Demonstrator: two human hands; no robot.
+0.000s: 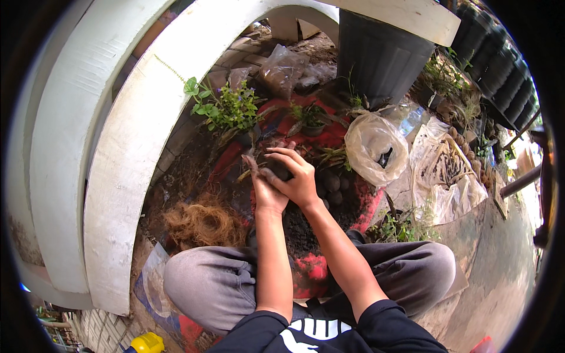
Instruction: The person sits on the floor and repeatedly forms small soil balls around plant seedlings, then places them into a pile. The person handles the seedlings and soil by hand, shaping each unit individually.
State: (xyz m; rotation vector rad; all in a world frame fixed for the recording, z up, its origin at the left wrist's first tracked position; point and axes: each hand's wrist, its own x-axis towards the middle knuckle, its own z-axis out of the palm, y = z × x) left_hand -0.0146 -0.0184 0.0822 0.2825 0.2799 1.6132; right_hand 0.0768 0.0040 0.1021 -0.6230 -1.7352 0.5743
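Note:
Between my cupped palms sits a dark ball of soil [279, 170], mostly covered by the fingers. My left hand [266, 191] supports it from the left and below, fingers pointing away from me. Curved over its top and right side is my right hand [298, 181]. Soil smears the fingers. Just right of my hands, several similar dark balls [333, 187] rest together. Loose black soil [303, 228] lies between my forearms on a red and dark sheet [310, 267]. A nest of brown coconut fibre [205, 223] lies left of my forearms.
Leafy plants [232, 109] and a small potted plant [312, 120] stand beyond my hands. To the right are an open clear plastic bag [376, 147] and a soil-stained sack [444, 165]. A large black pot [379, 59] stands behind; a white curved frame [126, 153] rises at left.

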